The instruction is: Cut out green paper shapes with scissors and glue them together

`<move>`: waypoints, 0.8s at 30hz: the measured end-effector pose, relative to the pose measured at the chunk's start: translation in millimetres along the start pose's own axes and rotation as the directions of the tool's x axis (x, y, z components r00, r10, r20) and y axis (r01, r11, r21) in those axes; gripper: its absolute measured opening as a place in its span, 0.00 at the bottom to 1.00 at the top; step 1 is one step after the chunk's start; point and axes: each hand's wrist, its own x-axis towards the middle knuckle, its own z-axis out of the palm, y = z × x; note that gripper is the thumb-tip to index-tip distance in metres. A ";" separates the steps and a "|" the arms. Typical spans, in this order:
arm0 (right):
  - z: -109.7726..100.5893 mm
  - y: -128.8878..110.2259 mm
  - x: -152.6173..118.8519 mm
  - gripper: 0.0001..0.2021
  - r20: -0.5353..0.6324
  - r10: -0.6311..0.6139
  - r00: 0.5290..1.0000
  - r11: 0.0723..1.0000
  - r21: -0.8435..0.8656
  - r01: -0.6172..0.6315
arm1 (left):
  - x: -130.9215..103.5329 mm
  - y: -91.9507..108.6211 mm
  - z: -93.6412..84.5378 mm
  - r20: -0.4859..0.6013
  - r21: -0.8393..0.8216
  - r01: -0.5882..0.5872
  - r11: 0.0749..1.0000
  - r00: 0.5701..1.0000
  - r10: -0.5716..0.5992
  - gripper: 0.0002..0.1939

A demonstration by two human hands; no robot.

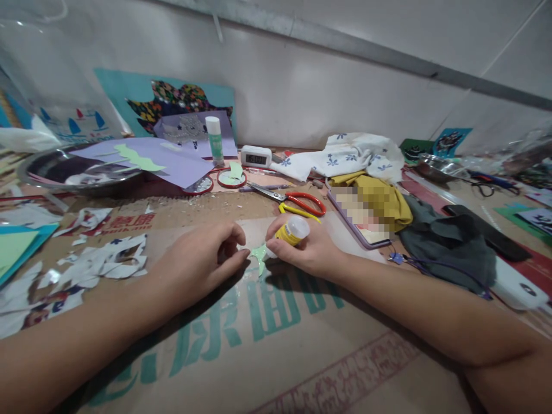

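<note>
A small light-green paper cutout (259,256) with pointed ends lies on the brown cardboard (190,368), its surface shiny in places. Curled over its left end, my left hand (207,256) has its thumb tip at the paper's edge. My right hand (308,248) is wrapped round a yellow glue stick (292,231), tilted with its working end down against the cutout. My fingers hide that lower end. Just beyond the right hand lie scissors (302,202) with red and yellow handles.
Behind stand another glue stick (214,141) and a small digital clock (256,156). A metal bowl (30,172) with purple paper (181,164) over it is at left, near white paper scraps (112,259). At right are a phone (360,218), cloths (448,241) and a white device (520,284).
</note>
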 end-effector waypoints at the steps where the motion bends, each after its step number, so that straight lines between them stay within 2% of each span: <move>1: 0.1 0.1 0.0 0.10 -0.002 0.002 1.000 1.000 0.000 -0.002 | 0.3 -0.5 0.0 0.006 0.006 -0.010 1.000 1.000 0.010 0.12; 5: 0.0 0.3 -1.2 0.09 0.000 -0.022 1.000 1.000 0.015 0.022 | 2.3 -1.6 -1.8 0.039 0.009 -0.084 0.996 0.996 0.084 0.18; 7: -0.4 0.3 -2.5 0.10 -0.039 -0.044 0.998 0.999 0.018 0.045 | 3.0 -1.4 -3.2 0.043 0.008 -0.100 0.995 0.994 0.100 0.18; 10: -1.0 0.6 -3.8 0.10 -0.132 -0.047 0.990 0.998 0.024 0.050 | 2.3 0.0 -4.2 -0.020 0.032 -0.134 0.991 0.991 0.134 0.17; 12: -0.9 1.1 -3.7 0.10 -0.154 -0.041 0.987 0.999 0.027 0.046 | 0.8 1.7 -3.8 -0.041 0.050 -0.189 0.981 0.981 0.191 0.16; 15: -0.6 1.3 -2.6 0.10 -0.141 -0.039 0.989 0.999 0.011 0.041 | -2.0 5.1 -2.9 0.019 0.063 -0.314 0.948 0.950 0.313 0.14; 17: -0.4 1.0 -1.9 0.10 -0.140 -0.032 0.990 0.999 -0.006 0.031 | -3.1 7.0 -2.7 0.047 0.095 -0.355 0.930 0.935 0.352 0.13; 21: -0.2 0.0 -1.7 0.09 -0.142 -0.016 0.990 1.000 0.002 0.016 | -2.3 6.5 -2.6 -0.003 0.194 -0.322 0.927 0.944 0.329 0.11; 24: -0.1 -0.7 -2.2 0.09 -0.113 -0.029 0.993 0.999 0.025 0.032 | -1.0 3.8 -2.6 -0.004 0.197 -0.307 0.931 0.949 0.314 0.11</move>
